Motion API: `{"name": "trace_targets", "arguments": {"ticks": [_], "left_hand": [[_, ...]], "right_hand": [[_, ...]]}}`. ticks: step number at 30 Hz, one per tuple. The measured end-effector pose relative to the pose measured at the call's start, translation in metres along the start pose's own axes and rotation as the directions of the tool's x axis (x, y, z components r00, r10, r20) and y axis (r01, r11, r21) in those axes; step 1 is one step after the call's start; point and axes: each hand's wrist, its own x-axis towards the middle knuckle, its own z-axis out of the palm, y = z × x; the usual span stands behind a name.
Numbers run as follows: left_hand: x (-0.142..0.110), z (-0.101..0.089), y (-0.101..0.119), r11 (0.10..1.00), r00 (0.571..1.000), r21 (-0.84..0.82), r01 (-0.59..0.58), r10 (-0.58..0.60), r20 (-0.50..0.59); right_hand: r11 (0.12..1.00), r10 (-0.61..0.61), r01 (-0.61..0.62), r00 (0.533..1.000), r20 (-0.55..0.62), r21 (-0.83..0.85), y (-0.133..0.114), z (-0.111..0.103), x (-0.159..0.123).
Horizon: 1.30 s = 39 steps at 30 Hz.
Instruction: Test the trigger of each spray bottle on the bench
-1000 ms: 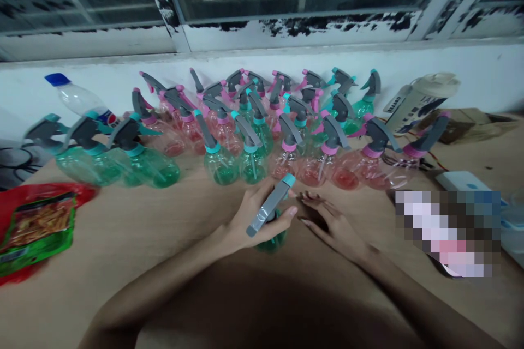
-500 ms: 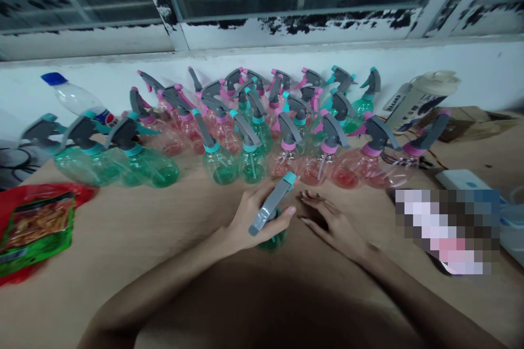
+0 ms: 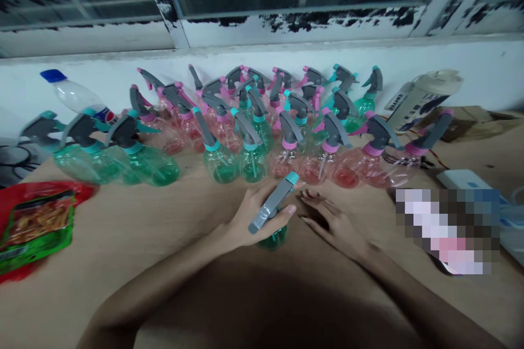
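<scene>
A green spray bottle (image 3: 273, 238) with a grey trigger head and turquoise nozzle stands in front of me, and my left hand (image 3: 249, 218) is wrapped round its neck. My right hand (image 3: 333, 226) rests on the table just right of it, fingers stretched out and apart, with nothing in them. Beyond both hands runs a front row of spray bottles, green ones (image 3: 225, 169) with turquoise collars and pink ones (image 3: 315, 169) with pink collars. Several more spray bottles crowd behind them against the wall.
At the left lie a red bag (image 3: 84, 190) and a snack packet (image 3: 43, 226); a clear Pepsi bottle (image 3: 77, 98) leans behind. To the right are a paper cup (image 3: 426, 98), a cardboard box (image 3: 470, 122), a white device (image 3: 460, 179) and a pixelated object (image 3: 448, 232).
</scene>
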Motion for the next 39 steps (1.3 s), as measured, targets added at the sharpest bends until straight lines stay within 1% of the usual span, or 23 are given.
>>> {"name": "trace_targets", "arguments": {"ticks": [3, 6, 9, 11, 15, 20, 26, 29, 35, 39], "left_hand": [[-0.0004, 0.0006, -0.0009, 1.0, 1.0, -0.003, 0.027, -0.026, 0.016], [0.0002, 0.0013, 0.0002, 0.998, 0.999, -0.024, 0.051, -0.051, -0.002], [0.0014, 0.0007, 0.0027, 0.997, 0.997, -0.01, 0.078, -0.078, -0.016], [0.0021, -0.0002, 0.0039, 0.997, 0.997, 0.001, 0.077, -0.077, -0.003], [0.0013, -0.0003, 0.0025, 1.0, 0.999, -0.003, 0.029, -0.029, 0.019], [-0.003, 0.003, -0.0015, 0.996, 0.996, -0.009, 0.091, -0.091, 0.009], [-0.0043, 0.0034, -0.0017, 0.994, 0.995, -0.037, 0.102, -0.102, -0.001], [-0.0036, 0.002, -0.0014, 0.997, 0.997, -0.035, 0.073, -0.074, 0.001], [0.0003, -0.0016, 0.0003, 0.997, 0.997, 0.012, -0.071, 0.071, -0.007], [0.0029, -0.0022, 0.0013, 0.999, 0.998, 0.011, -0.047, 0.047, 0.029]], "right_hand": [[1.0, 0.004, -0.004, 1.0, 0.004, 0.006, 0.0004, 0.0005, -0.0002], [1.0, 0.012, -0.012, 1.0, 0.001, -0.005, 0.0008, 0.0012, -0.0008], [1.0, 0.004, -0.005, 1.0, -0.017, -0.022, 0.0009, 0.0018, -0.0013], [1.0, 0.0, 0.0, 1.0, -0.022, -0.029, 0.0004, 0.0015, -0.0011], [0.999, -0.008, 0.008, 1.0, 0.008, -0.038, -0.0005, -0.0001, -0.0002], [0.996, -0.04, 0.039, 0.999, -0.008, -0.081, 0.002, 0.0012, -0.0016], [0.996, -0.048, 0.048, 0.999, 0.001, -0.081, 0.0045, 0.0023, -0.0027], [0.996, -0.044, 0.045, 0.999, 0.015, -0.072, 0.0043, 0.0017, -0.0026], [0.995, -0.035, 0.035, 0.999, 0.007, -0.09, 0.0046, 0.0019, -0.0029], [0.996, -0.03, 0.03, 1.0, -0.001, -0.083, 0.0036, 0.0009, -0.0024]]}}
